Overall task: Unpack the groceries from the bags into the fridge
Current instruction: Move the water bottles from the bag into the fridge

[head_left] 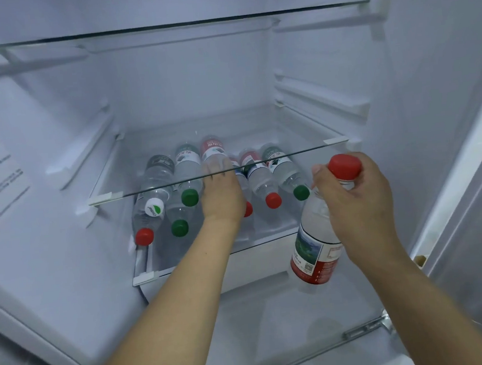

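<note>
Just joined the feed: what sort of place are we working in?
Inside an open fridge, likely in a home kitchen: glass shelves, white ribbed walls, and water bottles lying in rows below the shelf.

Red-capped bottle (320, 227) wears a red, white and green label; stacked bottles (186, 181) show red, green and white caps.

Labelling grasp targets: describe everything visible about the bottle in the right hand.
The clear plastic water bottle with a red screw cap has a red and white label with a green landscape picture around its lower body. It looks full and sealed. It hangs tilted, cap up and to the right, base down-left, in front of the fridge's open lower compartment, touching no shelf. The right hand grips its neck and shoulder, fingers curled just below the cap.
</note>
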Demonstrator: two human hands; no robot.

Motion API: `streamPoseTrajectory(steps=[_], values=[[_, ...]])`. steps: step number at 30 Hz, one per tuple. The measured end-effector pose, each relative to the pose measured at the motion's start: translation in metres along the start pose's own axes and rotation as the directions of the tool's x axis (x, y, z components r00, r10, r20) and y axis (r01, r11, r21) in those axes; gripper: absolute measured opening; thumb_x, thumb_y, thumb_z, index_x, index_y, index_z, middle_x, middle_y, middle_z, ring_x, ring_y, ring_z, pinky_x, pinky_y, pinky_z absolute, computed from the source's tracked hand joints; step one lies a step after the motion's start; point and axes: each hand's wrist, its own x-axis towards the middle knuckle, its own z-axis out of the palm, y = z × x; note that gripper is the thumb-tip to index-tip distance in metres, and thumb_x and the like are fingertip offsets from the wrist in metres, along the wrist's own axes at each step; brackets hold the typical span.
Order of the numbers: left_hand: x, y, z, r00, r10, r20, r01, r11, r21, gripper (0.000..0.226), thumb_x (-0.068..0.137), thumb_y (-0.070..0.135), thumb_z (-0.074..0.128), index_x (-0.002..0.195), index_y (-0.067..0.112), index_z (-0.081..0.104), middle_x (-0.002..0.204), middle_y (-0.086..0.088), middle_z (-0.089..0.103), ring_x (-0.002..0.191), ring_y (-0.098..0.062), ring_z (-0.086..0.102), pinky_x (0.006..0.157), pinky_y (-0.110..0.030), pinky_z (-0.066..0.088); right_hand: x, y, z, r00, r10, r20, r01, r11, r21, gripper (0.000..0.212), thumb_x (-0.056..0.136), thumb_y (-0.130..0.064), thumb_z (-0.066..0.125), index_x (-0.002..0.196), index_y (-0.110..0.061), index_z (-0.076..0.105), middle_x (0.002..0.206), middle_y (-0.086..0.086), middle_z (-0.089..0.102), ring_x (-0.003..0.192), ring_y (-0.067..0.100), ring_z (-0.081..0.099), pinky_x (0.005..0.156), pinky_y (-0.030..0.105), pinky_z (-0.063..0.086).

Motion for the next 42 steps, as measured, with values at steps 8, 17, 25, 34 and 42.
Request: streamPoseTrajectory(steps=[8,17,25,34,42], values=[[-0.085,0.017,-0.074,0.798,0.421,0.431,-0.115,0.809,-0.577,0.069,0.084,0.012,0.061,0.144,0.036,0.039,0.144,0.02,0.042,0.132,0.004,0.037,0.107,-0.013,0.028,0.0,-0.002,0.002,0.984,-0.059,-0.166,0.083,0.987,0.14,0.015,0.089,-0.027,0.068,0.084,-0.03,0.055,0.084,0.005,0.067,0.08,0.018,0.065,0.074,0.023,0.05],[-0.086,0.038,-0.076,0.883,0.442,0.159,-0.288,0.776,-0.561,0.077,0.069,0.037,0.082,0.135,0.037,0.043,0.127,0.016,0.058,0.114,-0.007,0.057,0.093,-0.037,0.052,-0.016,-0.018,0.011,0.958,-0.214,-0.192,0.265,0.914,0.307,0.01,0.092,-0.012,0.064,0.093,-0.011,0.055,0.089,0.005,0.064,0.083,0.005,0.061,0.077,0.014,0.045],[-0.05,0.029,-0.057,0.887,0.453,-0.089,-0.457,0.837,-0.3,0.066,0.075,0.028,0.08,0.132,0.021,0.048,0.127,0.0,0.061,0.113,-0.02,0.058,0.085,-0.038,0.054,-0.019,0.008,-0.002,0.958,-0.276,0.072,0.282,0.955,-0.091,0.025,0.091,-0.033,0.066,0.111,-0.026,0.053,0.111,-0.01,0.051,0.101,-0.007,0.05,0.082,0.001,0.037],[-0.028,0.015,-0.017,0.865,0.486,-0.121,-0.5,0.856,-0.132,0.058,0.079,0.012,0.073,0.133,0.015,0.053,0.134,-0.006,0.057,0.121,-0.028,0.052,0.089,-0.041,0.051,-0.023,0.04,0.001,0.966,-0.008,0.26,0.102,0.931,-0.351,0.03,0.093,-0.041,0.059,0.117,-0.031,0.044,0.102,-0.007,0.057,0.083,0.012,0.057,0.065,0.02,0.041],[-0.006,0.008,-0.015,0.926,0.376,0.01,-0.376,0.925,0.052,0.081,0.072,0.005,0.063,0.144,0.029,0.036,0.15,0.006,0.038,0.13,-0.03,0.044,0.1,-0.047,0.041,-0.012,0.048,0.015,0.911,0.08,0.404,0.047,0.955,-0.294,0.027,0.093,-0.032,0.06,0.117,-0.028,0.047,0.094,-0.005,0.061,0.069,0.003,0.055,0.057,0.009,0.04]])
